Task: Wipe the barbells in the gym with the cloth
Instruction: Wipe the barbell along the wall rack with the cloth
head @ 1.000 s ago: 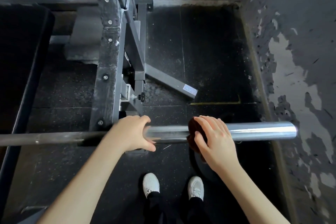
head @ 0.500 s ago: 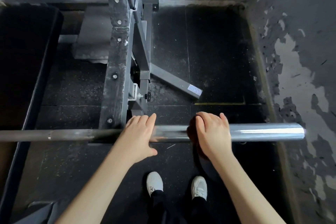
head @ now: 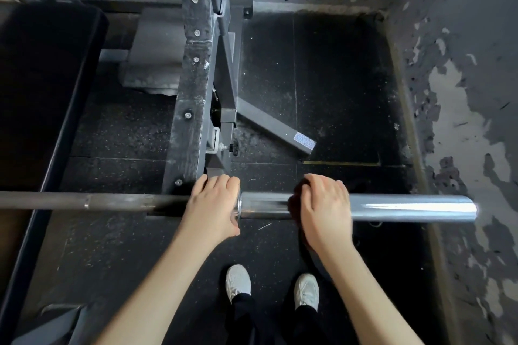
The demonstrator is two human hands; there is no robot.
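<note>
Left hand (head: 213, 204): grasps the barbell (head: 112, 202) beside its collar.
Right hand (head: 322, 206): clasps a dark cloth (head: 293, 206) against the chrome sleeve (head: 406, 208).
White shoes (head: 238, 280): below the bar.

L hand (head: 213, 204) & R hand (head: 322, 210) bare, forearms (head: 157, 288) bare, unsleeved; white low sneakers (head: 238, 280), black trousers (head: 244, 316).
</note>
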